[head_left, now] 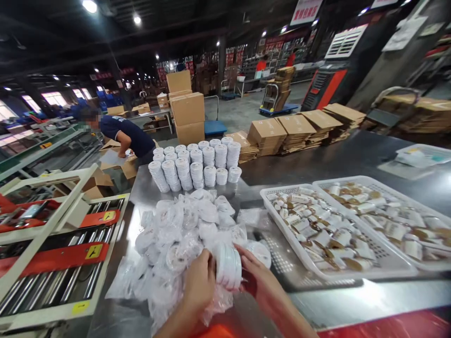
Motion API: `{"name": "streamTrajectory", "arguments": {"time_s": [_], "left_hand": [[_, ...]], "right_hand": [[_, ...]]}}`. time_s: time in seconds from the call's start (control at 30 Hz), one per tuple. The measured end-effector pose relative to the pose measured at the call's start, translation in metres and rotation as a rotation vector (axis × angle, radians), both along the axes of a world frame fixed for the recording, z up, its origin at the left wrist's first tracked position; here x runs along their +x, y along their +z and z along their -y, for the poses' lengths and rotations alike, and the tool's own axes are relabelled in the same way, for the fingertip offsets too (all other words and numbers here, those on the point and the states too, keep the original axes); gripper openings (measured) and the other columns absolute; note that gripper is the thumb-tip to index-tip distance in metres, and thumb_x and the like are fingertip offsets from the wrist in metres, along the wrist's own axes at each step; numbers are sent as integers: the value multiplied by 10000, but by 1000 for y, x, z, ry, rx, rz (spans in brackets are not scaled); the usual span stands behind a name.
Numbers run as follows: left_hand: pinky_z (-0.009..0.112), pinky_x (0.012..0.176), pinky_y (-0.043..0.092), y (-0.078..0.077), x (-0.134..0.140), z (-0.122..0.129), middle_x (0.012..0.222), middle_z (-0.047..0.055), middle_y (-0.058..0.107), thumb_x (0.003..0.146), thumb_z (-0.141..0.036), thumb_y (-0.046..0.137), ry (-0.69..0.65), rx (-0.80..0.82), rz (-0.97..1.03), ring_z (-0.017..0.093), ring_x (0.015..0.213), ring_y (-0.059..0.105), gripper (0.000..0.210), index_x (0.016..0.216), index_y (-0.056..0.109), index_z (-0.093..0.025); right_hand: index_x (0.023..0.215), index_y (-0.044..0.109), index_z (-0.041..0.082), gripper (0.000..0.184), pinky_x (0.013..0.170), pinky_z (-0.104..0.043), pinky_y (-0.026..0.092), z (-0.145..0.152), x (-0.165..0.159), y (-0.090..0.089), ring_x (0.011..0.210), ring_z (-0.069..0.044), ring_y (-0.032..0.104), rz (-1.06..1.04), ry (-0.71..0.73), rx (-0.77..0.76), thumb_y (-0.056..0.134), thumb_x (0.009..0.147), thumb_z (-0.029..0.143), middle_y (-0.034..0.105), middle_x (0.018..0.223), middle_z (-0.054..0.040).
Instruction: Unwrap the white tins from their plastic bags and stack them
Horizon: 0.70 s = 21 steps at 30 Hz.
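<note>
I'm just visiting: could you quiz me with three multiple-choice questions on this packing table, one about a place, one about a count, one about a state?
1. Where do the neat columns of white discs stand?
A. beyond the heap of bagged discs
B. inside a tray
C. on the rollers

2. How many white trays lie at the right?
A. one
B. two
C. four

3. What are the hands doing?
A. resting flat
B. holding a stack of discs between them
C. lifting a tray

Answers: 1 A, the columns stand past the heap. 2 B, two trays lie side by side. 3 B, left hand and right hand clasp the stack.
</note>
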<state>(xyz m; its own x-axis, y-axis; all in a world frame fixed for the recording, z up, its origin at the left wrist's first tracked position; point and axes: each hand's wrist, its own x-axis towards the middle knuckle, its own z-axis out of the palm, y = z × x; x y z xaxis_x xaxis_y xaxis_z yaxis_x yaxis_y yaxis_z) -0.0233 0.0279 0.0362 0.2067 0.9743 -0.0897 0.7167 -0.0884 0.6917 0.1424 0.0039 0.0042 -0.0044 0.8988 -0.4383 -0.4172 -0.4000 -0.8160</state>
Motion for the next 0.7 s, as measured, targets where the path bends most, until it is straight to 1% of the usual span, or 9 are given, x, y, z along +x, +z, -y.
{"name": "streamTrajectory", "arguments": {"time_s": [0.03, 0.1, 0.2, 0.33, 0.4, 0.5, 0.6, 0.7], "left_hand": [[297, 654, 433, -2, -1, 0, 767, 34, 656, 930, -243, 314, -9, -15, 59, 182, 716, 620, 230, 789, 494, -216], [295, 655, 433, -4, -2, -1, 760, 27, 632, 932, -288, 301, -11, -44, 136, 175, 711, 597, 239, 775, 468, -222], [305, 657, 423, -5, -5, -1, 737, 25, 595, 919, -334, 304, 3, -86, 220, 178, 704, 565, 249, 757, 457, -224], [299, 637, 402, -5, -11, -3, 678, 1, 528, 883, -394, 350, 15, -126, 298, 172, 659, 510, 260, 711, 450, -226], [295, 624, 381, -4, -13, -4, 656, -14, 472, 871, -415, 364, 39, -117, 317, 167, 642, 470, 265, 696, 433, -228], [285, 607, 354, -4, -15, -6, 643, -31, 402, 864, -429, 381, 52, -126, 360, 156, 631, 419, 273, 678, 405, -230], [275, 592, 337, -7, -18, -8, 643, -38, 365, 861, -456, 410, 48, -179, 423, 146, 620, 380, 297, 674, 403, -227], [267, 575, 326, -13, -22, -6, 633, -44, 335, 853, -514, 441, 68, -221, 482, 137, 602, 349, 349, 663, 396, -224]], "right_hand": [[1286, 528, 223, 559, 465, -253, 452, 1, -1, 3, 583, -159, 608, 2, -5, 18, 616, 784, 454, 655, 822, -38], [1216, 573, 214, 511, 440, -221, 387, 2, -5, 7, 504, -115, 530, 39, -22, 51, 659, 730, 343, 624, 749, 7], [1173, 569, 189, 492, 411, -192, 316, 4, -12, 11, 438, -80, 449, 75, -49, 84, 648, 697, 288, 572, 669, 54], [1088, 519, 195, 383, 429, -186, 308, 3, -7, 17, 436, -68, 394, 65, -75, 136, 603, 738, 327, 482, 616, 91], [1023, 499, 217, 341, 426, -186, 289, 0, 0, 21, 443, -61, 354, 47, -86, 160, 609, 723, 337, 467, 633, 93], [955, 488, 231, 326, 420, -185, 267, -5, 9, 25, 446, -54, 317, 45, -97, 181, 641, 685, 330, 460, 641, 98], [922, 515, 212, 261, 438, -187, 281, -7, 14, 23, 459, -46, 322, 64, -101, 191, 615, 702, 312, 457, 649, 94], [955, 566, 182, 236, 468, -188, 289, -6, 18, 14, 478, -37, 354, 138, -116, 182, 540, 741, 279, 464, 681, 85]]}}
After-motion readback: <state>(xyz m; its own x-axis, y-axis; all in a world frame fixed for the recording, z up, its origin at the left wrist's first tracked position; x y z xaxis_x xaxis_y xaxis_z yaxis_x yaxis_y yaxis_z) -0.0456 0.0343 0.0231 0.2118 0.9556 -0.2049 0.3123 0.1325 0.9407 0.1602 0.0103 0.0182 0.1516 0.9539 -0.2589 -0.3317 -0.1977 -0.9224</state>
